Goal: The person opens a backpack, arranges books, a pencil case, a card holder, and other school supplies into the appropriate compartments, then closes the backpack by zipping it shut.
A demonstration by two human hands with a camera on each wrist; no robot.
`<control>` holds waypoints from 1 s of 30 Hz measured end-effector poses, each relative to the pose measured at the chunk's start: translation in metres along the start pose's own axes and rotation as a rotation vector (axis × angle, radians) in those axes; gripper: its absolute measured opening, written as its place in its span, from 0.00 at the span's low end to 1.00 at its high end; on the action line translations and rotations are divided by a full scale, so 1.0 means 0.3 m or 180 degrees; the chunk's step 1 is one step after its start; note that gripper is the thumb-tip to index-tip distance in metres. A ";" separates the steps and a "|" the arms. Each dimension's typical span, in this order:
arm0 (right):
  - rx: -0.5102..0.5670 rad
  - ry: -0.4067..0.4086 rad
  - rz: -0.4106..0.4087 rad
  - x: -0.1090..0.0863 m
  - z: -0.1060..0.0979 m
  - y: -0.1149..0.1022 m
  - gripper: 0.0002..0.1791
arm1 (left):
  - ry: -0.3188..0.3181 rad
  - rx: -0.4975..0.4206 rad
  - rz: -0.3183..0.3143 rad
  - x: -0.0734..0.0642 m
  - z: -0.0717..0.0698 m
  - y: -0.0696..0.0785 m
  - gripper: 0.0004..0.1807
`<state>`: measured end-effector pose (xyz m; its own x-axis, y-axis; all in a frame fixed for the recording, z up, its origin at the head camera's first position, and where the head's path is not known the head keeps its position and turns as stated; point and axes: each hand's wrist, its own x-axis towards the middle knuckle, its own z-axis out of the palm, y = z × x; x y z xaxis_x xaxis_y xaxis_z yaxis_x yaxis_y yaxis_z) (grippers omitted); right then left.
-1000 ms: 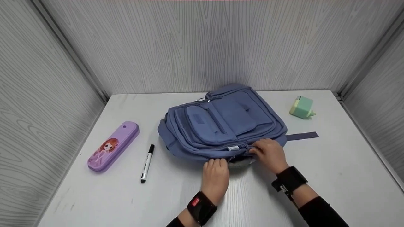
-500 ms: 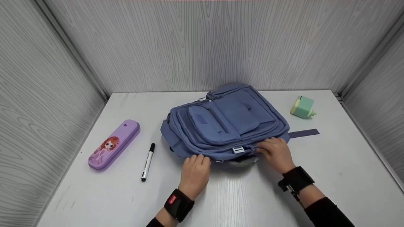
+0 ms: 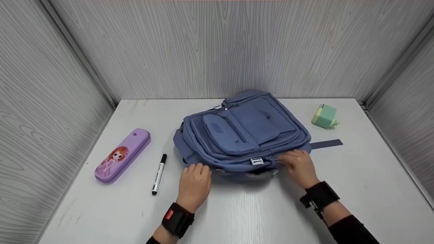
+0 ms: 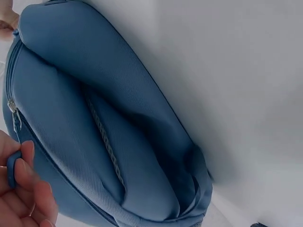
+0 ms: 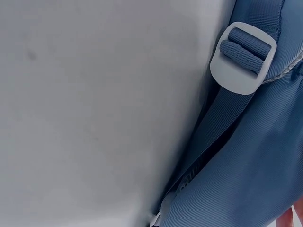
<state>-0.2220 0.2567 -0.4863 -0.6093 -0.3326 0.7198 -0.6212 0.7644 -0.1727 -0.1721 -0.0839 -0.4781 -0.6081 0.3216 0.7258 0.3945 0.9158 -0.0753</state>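
Observation:
A blue backpack [image 3: 278,115] lies on the table with its zipped side toward me. My left hand [image 3: 193,184] is at its near left edge. In the left wrist view, that thumb and fingers pinch a blue zipper pull [image 4: 13,170], which hangs by a cord from the metal slider [image 4: 13,106]. My right hand [image 3: 300,167] grips the bag's near right edge beside a white strap buckle [image 3: 256,161]. Only its fingertips [image 5: 285,219] show in the right wrist view, at the lower right corner; what exactly they hold is hidden there.
A purple pencil case [image 3: 123,154] with a cartoon figure lies at the left. Between it and the backpack is a black-and-white marker [image 3: 158,174]. A small green and yellow object [image 3: 325,116] stands at the back right. From the bag's right side a dark strap [image 3: 327,144] sticks out.
My left hand has travelled leftward along the backpack's near edge with the zipper pull. The backpack has shifted slightly right. My right hand keeps its grip and has moved a little right.

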 end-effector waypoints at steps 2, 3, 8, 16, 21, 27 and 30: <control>-0.0001 0.0012 0.0018 -0.003 0.000 0.002 0.10 | -0.0026 0.0033 -0.0054 -0.006 -0.007 -0.022 0.13; -0.0004 0.0022 0.0035 -0.005 -0.001 0.005 0.10 | -0.0031 0.0044 -0.0098 -0.010 -0.011 -0.034 0.13; -0.0018 0.0072 0.0073 -0.016 -0.005 0.020 0.12 | -0.0006 0.0066 -0.0288 -0.027 -0.020 -0.096 0.12; -0.0094 0.0053 0.0033 -0.004 -0.006 0.019 0.11 | -0.0012 -0.0053 -0.0432 -0.048 -0.052 -0.114 0.09; -0.0059 0.0115 0.0397 -0.011 -0.002 -0.014 0.11 | -0.0111 -0.0428 -0.0531 -0.064 -0.065 -0.055 0.08; 0.0259 0.0543 0.0326 0.000 0.004 -0.225 0.15 | -0.0180 -0.1231 -0.0740 -0.047 -0.070 0.040 0.08; 0.0237 0.0495 -0.0017 0.000 0.029 -0.361 0.15 | -0.0171 -0.1513 -0.0765 -0.028 -0.073 0.085 0.08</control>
<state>-0.1590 0.1692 -0.4734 -0.5260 -0.2427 0.8151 -0.6626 0.7178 -0.2139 -0.1418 -0.0685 -0.4712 -0.7492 0.1394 0.6475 0.5007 0.7592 0.4158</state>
